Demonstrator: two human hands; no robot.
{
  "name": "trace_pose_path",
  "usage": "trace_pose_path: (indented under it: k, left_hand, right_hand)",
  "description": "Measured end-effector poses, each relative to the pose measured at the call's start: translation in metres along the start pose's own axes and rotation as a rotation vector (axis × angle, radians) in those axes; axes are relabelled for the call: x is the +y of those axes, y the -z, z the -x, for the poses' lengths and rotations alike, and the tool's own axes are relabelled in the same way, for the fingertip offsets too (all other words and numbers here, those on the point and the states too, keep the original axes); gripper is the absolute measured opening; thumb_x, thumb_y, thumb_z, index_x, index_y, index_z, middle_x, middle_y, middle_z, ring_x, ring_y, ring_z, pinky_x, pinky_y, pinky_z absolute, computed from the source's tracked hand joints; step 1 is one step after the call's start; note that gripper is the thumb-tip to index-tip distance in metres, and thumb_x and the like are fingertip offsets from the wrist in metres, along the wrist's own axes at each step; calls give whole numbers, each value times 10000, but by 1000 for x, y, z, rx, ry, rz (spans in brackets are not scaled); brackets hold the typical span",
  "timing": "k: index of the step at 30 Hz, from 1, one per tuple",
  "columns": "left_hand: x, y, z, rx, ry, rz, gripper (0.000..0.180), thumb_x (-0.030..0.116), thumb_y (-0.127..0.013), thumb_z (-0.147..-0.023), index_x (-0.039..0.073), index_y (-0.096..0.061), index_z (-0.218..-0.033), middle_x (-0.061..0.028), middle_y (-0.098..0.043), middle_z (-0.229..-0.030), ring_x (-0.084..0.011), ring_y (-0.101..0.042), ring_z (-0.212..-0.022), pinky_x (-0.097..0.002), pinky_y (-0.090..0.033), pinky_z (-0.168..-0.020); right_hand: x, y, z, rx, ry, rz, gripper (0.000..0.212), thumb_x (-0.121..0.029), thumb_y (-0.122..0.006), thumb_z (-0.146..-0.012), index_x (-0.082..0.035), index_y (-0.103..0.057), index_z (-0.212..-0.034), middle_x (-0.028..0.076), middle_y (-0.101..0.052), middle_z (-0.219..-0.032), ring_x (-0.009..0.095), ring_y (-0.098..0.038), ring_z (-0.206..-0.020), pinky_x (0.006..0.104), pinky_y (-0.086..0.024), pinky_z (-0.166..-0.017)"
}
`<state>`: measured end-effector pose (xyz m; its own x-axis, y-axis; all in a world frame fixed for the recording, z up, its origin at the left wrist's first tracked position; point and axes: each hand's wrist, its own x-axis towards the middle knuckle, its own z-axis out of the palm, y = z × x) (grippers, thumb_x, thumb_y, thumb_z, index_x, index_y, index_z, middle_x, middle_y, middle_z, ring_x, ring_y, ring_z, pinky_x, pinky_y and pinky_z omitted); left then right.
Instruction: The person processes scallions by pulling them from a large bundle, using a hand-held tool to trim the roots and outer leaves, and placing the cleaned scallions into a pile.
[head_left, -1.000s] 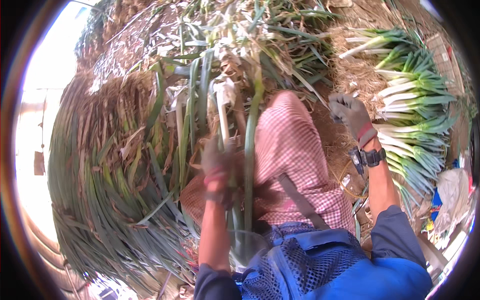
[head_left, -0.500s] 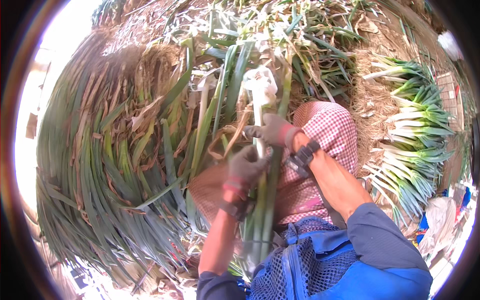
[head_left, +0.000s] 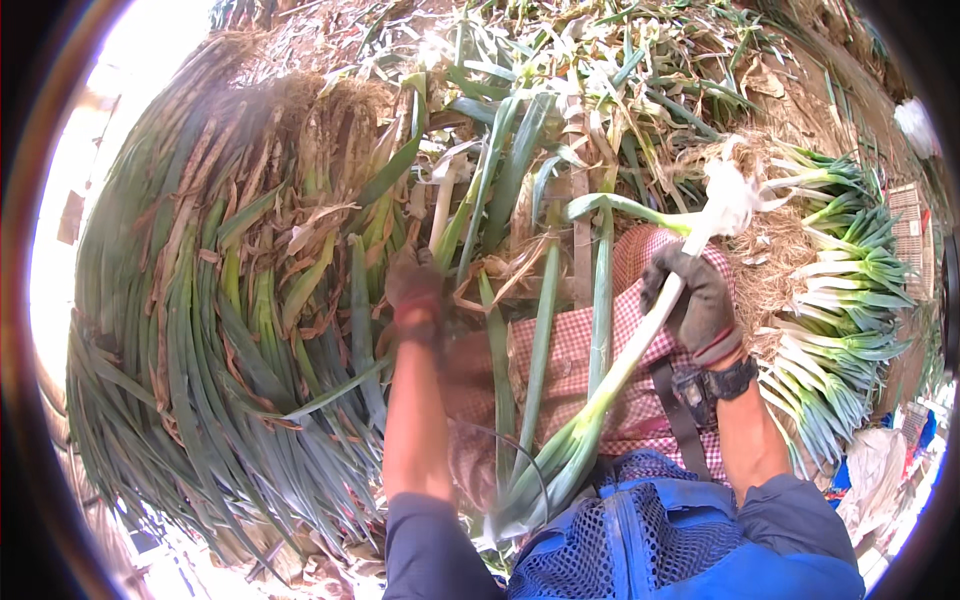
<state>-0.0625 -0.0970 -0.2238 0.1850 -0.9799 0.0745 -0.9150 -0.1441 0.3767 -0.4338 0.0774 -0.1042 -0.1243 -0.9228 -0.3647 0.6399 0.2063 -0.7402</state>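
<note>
Right grey-gloved hand (head_left: 695, 305): fingers closed around long white-and-green leek (head_left: 625, 375)
Leek hold: best firm, not crushing
Left grey-gloved hand (head_left: 412, 278): near green leafy leek pile (head_left: 230, 340); finger grasp unclear

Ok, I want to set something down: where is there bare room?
Mostly bare: brown ground at upper right, between leaf heap and leek row. Crowded: the leek stack beside the left hand, and the fibrous litter between right hand and leek row.

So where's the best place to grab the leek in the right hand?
Probably by the leek's white stalk, from the right, as the right hand does: it's straight and slim there, while a ragged tuft tops it and green leaves spread below.
</note>
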Motion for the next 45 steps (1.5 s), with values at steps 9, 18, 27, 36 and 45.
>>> trace_pose_path:
  k: [9, 18, 27, 36, 45]
  left_hand:
    - [24, 57, 11, -663, 175, 231, 447, 260, -846, -934, 76, -789, -1337, -122, -841, -1127, -233, -777, -1000, -387, -589, -927]
    - [14, 32, 12, -559, 143, -15, 478, 348, -840, -863, 11, -793, -1199, -241, -818, -1095, -370, -791, -1004, -475, -593, -878]
    - [-22, 185, 6, -125, 46, 868, 219, 90, -763, -990, 15, -803, -1192, 7, -761, -1006, -93, -649, -867, -286, -515, -772]
    - [59, 254, 133, -501, 29, 1017, 408, 191, -733, -1078, -3, -645, -1426, -20, -739, -947, -118, -697, -826, -260, -572, -749]
    - [96, 166, 188, -215, 78, 520, 490, 107, -890, -825, 36, -613, -1224, -82, -761, -1011, -167, -737, -869, -340, -611, -790]
  right_hand:
    - [23, -23, 2, -64, -158, -27, 231, -221, -723, -1046, -1, -717, -1116, 92, -716, -929, 219, -698, -857, 391, -601, -830]
    - [4, -45, 24, -122, -111, 19, 231, -177, -744, -1046, 20, -748, -1165, 80, -756, -977, 176, -733, -862, 318, -619, -813]
    - [0, -91, 18, -277, -139, -155, 279, -276, -719, -1092, -12, -777, -1163, 57, -778, -928, 166, -746, -808, 312, -615, -752]
    - [26, -183, 7, -531, 143, 161, 530, -486, -634, -1136, -6, -714, -1347, 14, -713, -1042, 131, -645, -964, 314, -557, -911]
    - [-11, -151, 17, -609, 52, 1158, 668, -480, -749, -1048, 30, -599, -1452, 275, -738, -1273, 326, -739, -1122, 483, -602, -987]
